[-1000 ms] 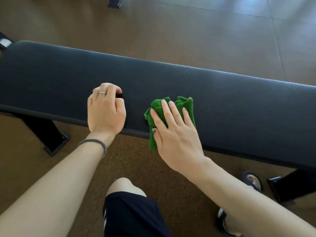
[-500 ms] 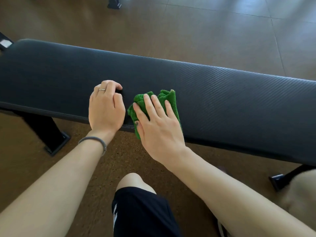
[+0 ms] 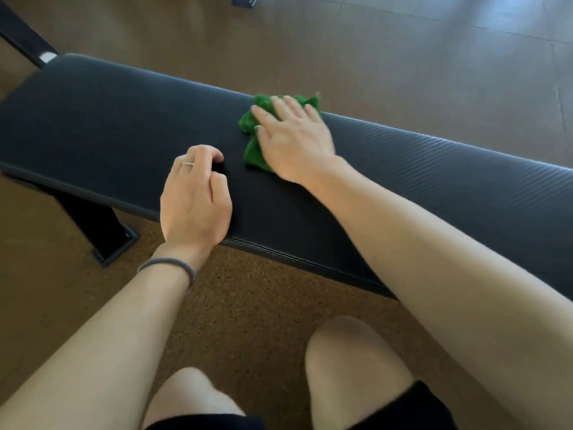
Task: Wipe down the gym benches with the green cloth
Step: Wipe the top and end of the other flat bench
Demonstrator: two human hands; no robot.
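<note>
A long black padded gym bench (image 3: 108,128) runs across the view from upper left to right. The green cloth (image 3: 252,150) lies bunched on the pad near its far edge. My right hand (image 3: 294,141) presses flat on top of the cloth, fingers spread, and covers most of it. My left hand (image 3: 195,197) rests on the near edge of the pad with its fingers curled under, holding nothing. It sits left of and nearer than the cloth.
A black bench leg with a flat foot (image 3: 108,243) stands on the brown floor at the lower left. Another dark frame piece (image 3: 28,38) shows at the top left. My bare knees (image 3: 350,361) are just in front of the bench.
My right hand has pushed the green cloth from the near edge across the pad to the far edge. The view shifted, so the bench now looks more slanted. My left hand stayed put.
</note>
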